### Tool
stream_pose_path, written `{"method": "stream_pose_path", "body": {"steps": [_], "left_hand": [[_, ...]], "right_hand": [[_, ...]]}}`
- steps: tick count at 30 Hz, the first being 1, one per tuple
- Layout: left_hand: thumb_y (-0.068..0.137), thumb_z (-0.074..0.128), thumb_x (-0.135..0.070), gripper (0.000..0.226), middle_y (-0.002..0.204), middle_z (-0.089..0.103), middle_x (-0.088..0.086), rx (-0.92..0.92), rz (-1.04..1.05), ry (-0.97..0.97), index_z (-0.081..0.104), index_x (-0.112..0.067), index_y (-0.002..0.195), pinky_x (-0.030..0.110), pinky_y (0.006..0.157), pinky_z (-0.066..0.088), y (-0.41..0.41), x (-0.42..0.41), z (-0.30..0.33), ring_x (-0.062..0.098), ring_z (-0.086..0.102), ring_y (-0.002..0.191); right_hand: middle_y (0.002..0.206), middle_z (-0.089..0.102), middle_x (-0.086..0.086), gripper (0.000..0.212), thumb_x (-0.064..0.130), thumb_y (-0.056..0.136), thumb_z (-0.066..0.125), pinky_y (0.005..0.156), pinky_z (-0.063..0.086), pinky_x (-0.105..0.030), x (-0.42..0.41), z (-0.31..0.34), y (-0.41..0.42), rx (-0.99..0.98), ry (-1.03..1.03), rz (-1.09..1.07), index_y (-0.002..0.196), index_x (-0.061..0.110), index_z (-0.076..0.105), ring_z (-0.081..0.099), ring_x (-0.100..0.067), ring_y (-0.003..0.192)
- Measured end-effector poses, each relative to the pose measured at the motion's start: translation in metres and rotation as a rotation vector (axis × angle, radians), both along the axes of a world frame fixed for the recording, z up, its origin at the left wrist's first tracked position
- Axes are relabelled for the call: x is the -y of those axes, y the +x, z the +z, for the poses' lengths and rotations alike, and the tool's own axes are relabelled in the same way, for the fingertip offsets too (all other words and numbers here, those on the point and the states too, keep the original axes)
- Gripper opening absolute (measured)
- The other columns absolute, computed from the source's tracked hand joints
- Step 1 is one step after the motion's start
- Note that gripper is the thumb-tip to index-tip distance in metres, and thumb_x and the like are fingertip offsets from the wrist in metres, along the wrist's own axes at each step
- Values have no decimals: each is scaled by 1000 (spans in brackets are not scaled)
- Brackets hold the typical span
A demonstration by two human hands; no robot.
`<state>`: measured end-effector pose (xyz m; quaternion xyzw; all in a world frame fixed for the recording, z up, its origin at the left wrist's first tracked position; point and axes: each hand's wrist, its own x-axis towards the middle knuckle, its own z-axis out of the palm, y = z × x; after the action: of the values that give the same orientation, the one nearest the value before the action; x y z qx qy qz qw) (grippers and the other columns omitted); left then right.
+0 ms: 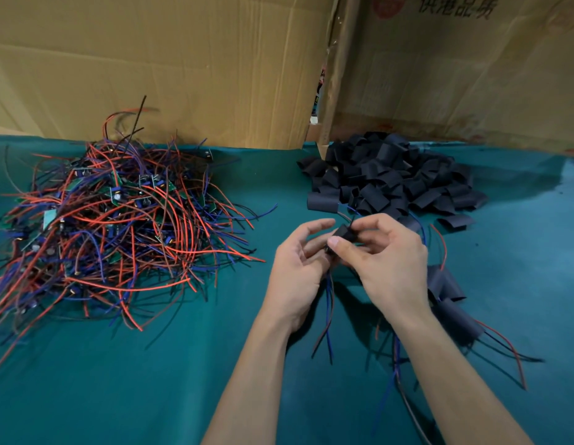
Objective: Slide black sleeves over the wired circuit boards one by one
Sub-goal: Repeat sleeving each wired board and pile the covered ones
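Pinching black sleeve (346, 233), both hands, circuit board mostly hidden inside

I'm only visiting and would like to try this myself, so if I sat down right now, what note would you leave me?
Right hand: pinches a black sleeve at thumb and fingertips.
Left hand: holds a wired board; its wires hang below, the board itself is hidden.
Unsleeved boards: tangled pile on the left of the green cloth.
Spare sleeves: heap at the back right.
Done: a few sleeved boards lie beside the right wrist.
Left: finish sliding this sleeve on, then work through the big pile one by one.
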<state>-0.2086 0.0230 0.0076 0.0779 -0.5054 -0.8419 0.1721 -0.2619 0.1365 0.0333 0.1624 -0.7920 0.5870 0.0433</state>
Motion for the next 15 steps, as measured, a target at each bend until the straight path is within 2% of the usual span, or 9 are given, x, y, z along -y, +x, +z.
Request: {"method": "stream_pose_path", "body": {"steps": [3, 5, 7, 11, 13, 15], "left_hand": [[90, 58, 15, 34, 116, 69, 22, 5, 35, -13, 60, -3, 120, 31, 92, 54, -1, -1, 0, 25, 66, 98], [90, 60, 13, 33, 110, 72, 19, 4, 31, -32, 61, -2, 119, 30, 90, 55, -1, -3, -1, 22, 67, 92], [89, 63, 11, 29, 106, 73, 19, 0, 53, -48, 62, 0, 116, 29, 86, 56, 0, -3, -1, 21, 69, 88], [83, 74, 2, 18, 92, 74, 10, -25, 145, -128, 69, -3, 99, 25, 78, 55, 1, -1, -1, 14, 66, 80], [80, 77, 2, 15, 84, 72, 4, -31, 172, -146, 69, -6, 91, 22, 73, 53, 2, -2, 0, 11, 64, 75], [80, 78, 0, 13, 79, 71, 3, -34, 187, -177, 68, -9, 85, 22, 70, 53, 2, -4, 0, 11, 63, 72]], "right_hand": [[84, 79, 3, 32, 21, 69, 94, 76, 63, -43, -2, 2, -2, 84, -75, 66, 89, 26, 70, 76, -19, 77], [84, 79, -5, 30, 16, 69, 93, 70, 63, -42, -6, 5, -4, 154, -161, 109, 88, 24, 71, 76, -25, 75], [85, 79, -5, 31, 22, 65, 92, 67, 60, -34, -9, 9, -5, 181, -193, 157, 86, 30, 72, 76, -22, 73], [86, 79, -2, 41, 42, 56, 89, 75, 62, -38, -9, 12, -4, 137, -136, 201, 92, 33, 71, 77, -21, 77], [84, 79, -3, 40, 41, 57, 90, 73, 62, -35, -10, 12, -6, 152, -153, 218, 91, 32, 71, 75, -18, 74], [81, 78, -5, 34, 30, 61, 91, 68, 59, -29, -10, 11, -5, 190, -186, 247, 89, 29, 72, 73, -16, 70]]}}
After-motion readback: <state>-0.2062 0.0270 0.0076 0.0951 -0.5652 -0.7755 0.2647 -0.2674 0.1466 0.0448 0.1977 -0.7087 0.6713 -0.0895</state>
